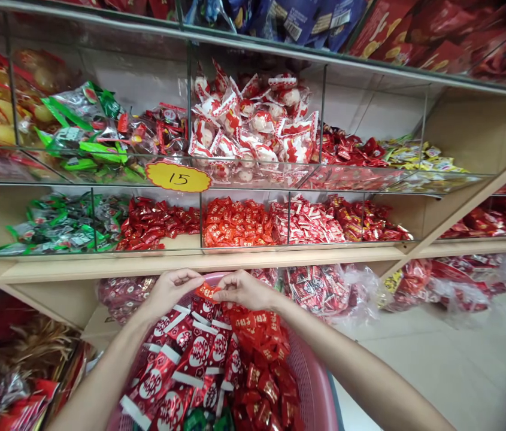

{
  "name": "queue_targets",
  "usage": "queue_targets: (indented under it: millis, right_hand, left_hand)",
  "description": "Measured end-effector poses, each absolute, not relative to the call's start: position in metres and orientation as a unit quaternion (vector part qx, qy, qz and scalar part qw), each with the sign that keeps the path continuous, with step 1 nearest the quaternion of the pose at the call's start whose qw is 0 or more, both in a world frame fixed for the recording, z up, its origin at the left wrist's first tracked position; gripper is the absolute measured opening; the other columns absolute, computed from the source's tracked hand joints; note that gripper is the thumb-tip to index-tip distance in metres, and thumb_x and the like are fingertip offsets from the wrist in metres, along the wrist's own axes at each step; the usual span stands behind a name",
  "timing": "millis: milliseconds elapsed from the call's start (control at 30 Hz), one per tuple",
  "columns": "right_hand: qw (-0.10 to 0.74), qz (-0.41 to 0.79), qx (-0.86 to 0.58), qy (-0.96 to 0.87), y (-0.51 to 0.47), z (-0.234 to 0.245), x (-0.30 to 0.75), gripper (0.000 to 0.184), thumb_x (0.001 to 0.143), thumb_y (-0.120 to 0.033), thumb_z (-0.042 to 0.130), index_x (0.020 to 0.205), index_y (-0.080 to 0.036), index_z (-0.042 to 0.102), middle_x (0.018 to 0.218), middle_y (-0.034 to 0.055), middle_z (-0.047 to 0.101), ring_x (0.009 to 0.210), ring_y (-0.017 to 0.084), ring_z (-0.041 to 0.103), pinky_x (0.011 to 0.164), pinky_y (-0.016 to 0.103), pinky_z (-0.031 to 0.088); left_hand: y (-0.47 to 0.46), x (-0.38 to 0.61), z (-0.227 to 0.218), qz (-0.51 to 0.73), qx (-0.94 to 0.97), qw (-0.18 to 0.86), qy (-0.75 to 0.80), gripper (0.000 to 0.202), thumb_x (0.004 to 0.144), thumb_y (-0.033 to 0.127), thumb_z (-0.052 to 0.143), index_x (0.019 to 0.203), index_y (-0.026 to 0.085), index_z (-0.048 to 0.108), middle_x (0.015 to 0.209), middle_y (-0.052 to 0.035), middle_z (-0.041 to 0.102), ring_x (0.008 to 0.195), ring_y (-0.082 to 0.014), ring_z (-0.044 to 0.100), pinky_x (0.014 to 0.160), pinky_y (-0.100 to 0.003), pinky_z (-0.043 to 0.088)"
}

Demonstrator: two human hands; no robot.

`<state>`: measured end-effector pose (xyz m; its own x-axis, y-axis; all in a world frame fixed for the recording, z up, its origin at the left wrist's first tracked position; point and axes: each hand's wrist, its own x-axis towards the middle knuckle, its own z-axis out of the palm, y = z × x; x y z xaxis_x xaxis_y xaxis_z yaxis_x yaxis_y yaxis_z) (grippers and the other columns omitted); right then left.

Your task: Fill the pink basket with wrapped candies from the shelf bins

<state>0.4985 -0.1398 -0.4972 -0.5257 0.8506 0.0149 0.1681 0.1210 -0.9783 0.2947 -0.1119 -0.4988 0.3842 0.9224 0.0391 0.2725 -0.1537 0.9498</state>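
Note:
Between my fingertips is a small orange-red wrapped candy [206, 291] with gold print, held at both ends over the far part of a pink plastic basket [318, 383]. My left hand [172, 291] pinches its left side; my right hand [244, 290] pinches its right side. Inside the basket, dark red packets with white round prints [199, 352] fill the left and middle. Matching orange-red candies [259, 329] lie on the right, below my right hand. Shiny red candies [270, 389] are nearer me, and a bit of green wrapper [196, 419] shows at the bottom.
Glass-fronted shelves ahead hold orange-red candies [237, 222], green packets [68, 221] and red-and-white wrapped balls [257, 123]. A yellow tag reading 15 [178, 176] hangs on the glass. Plastic bags of candy [324, 290] sit under the wooden shelf edge [100, 266]. Red goods [10, 371] stand at left.

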Motion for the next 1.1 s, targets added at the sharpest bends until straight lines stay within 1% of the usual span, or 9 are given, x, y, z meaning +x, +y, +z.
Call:
queue_targets:
  millis: [100, 200, 400, 467, 567, 733, 833, 967, 1100]
  right_hand:
    - [0.326, 0.539, -0.391, -0.671, -0.14, -0.5, 0.499, 0.037, 0.073, -0.051, 0.058, 0.065, -0.015, 0.061, 0.052, -0.0036, 0.054, 0.047, 0.009, 0.047, 0.046, 0.02, 0.035]
    - [0.344, 0.522, -0.413, -0.662, -0.14, -0.502, 0.501, 0.036, 0.073, -0.049, 0.058, 0.064, -0.015, 0.059, 0.053, -0.0039, 0.052, 0.046, 0.008, 0.045, 0.046, 0.019, 0.034]
    - [0.356, 0.507, -0.438, -0.651, -0.137, -0.507, 0.504, 0.037, 0.075, -0.051, 0.056, 0.069, -0.015, 0.063, 0.053, -0.0034, 0.053, 0.046, 0.007, 0.043, 0.046, 0.019, 0.032]
    - [0.362, 0.51, -0.44, -0.644, -0.137, -0.507, 0.503, 0.038, 0.075, -0.051, 0.055, 0.068, -0.015, 0.063, 0.049, -0.0043, 0.05, 0.045, 0.008, 0.042, 0.045, 0.019, 0.031]
    - [0.356, 0.506, -0.439, -0.651, -0.139, -0.503, 0.504, 0.036, 0.075, -0.051, 0.055, 0.068, -0.016, 0.059, 0.047, -0.0056, 0.048, 0.043, 0.008, 0.042, 0.045, 0.019, 0.031]
    - [0.338, 0.475, -0.463, -0.668, -0.15, -0.493, 0.53, 0.034, 0.08, -0.05, 0.048, 0.071, -0.018, 0.053, 0.051, -0.0058, 0.049, 0.043, 0.008, 0.047, 0.044, 0.02, 0.033]
    - [0.294, 0.468, -0.491, -0.673, -0.162, -0.492, 0.552, 0.034, 0.083, -0.05, 0.043, 0.069, -0.019, 0.048, 0.054, -0.0052, 0.05, 0.039, 0.008, 0.044, 0.04, 0.02, 0.032]
    - [0.234, 0.461, -0.5, -0.695, -0.175, -0.495, 0.57, 0.034, 0.085, -0.045, 0.041, 0.063, -0.02, 0.044, 0.048, -0.0054, 0.047, 0.037, 0.008, 0.04, 0.041, 0.02, 0.033]
    - [0.219, 0.456, -0.494, -0.707, -0.177, -0.502, 0.57, 0.032, 0.085, -0.039, 0.041, 0.06, -0.019, 0.044, 0.047, -0.0051, 0.045, 0.04, 0.008, 0.039, 0.043, 0.02, 0.032]
  left_hand:
    - [-0.11, 0.296, -0.503, 0.339, 0.68, 0.477, 0.44, 0.03, 0.072, 0.045, 0.061, 0.072, 0.015, 0.063, 0.067, 0.0001, 0.061, 0.062, -0.0126, 0.053, 0.06, -0.022, 0.043]
    - [-0.109, 0.297, -0.507, 0.346, 0.679, 0.482, 0.432, 0.03, 0.075, 0.045, 0.058, 0.073, 0.015, 0.059, 0.063, 0.002, 0.056, 0.059, -0.0104, 0.048, 0.056, -0.019, 0.04]
    - [-0.111, 0.302, -0.503, 0.366, 0.673, 0.474, 0.434, 0.03, 0.076, 0.045, 0.056, 0.071, 0.016, 0.056, 0.06, 0.0045, 0.049, 0.056, -0.0092, 0.044, 0.055, -0.019, 0.037]
    - [-0.112, 0.302, -0.5, 0.366, 0.664, 0.48, 0.441, 0.03, 0.075, 0.046, 0.057, 0.071, 0.016, 0.056, 0.06, 0.0039, 0.051, 0.056, -0.0097, 0.045, 0.055, -0.02, 0.037]
    - [-0.112, 0.302, -0.498, 0.354, 0.662, 0.496, 0.438, 0.029, 0.073, 0.046, 0.059, 0.072, 0.016, 0.059, 0.065, 0.0012, 0.058, 0.06, -0.0119, 0.05, 0.058, -0.022, 0.04]
    - [-0.112, 0.3, -0.499, 0.332, 0.703, 0.47, 0.419, 0.03, 0.08, 0.043, 0.052, 0.073, 0.017, 0.064, 0.075, -0.0028, 0.067, 0.073, -0.0156, 0.058, 0.073, -0.025, 0.042]
    - [-0.111, 0.299, -0.5, 0.324, 0.713, 0.458, 0.42, 0.03, 0.081, 0.042, 0.051, 0.074, 0.017, 0.065, 0.076, -0.0028, 0.068, 0.074, -0.0158, 0.058, 0.073, -0.024, 0.041]
    - [-0.11, 0.3, -0.502, 0.322, 0.715, 0.46, 0.417, 0.03, 0.083, 0.04, 0.049, 0.073, 0.017, 0.065, 0.075, -0.0023, 0.068, 0.075, -0.0157, 0.059, 0.075, -0.024, 0.041]
    - [-0.11, 0.3, -0.501, 0.321, 0.712, 0.463, 0.419, 0.031, 0.084, 0.041, 0.047, 0.073, 0.017, 0.064, 0.074, -0.0016, 0.067, 0.076, -0.016, 0.059, 0.078, -0.025, 0.041]
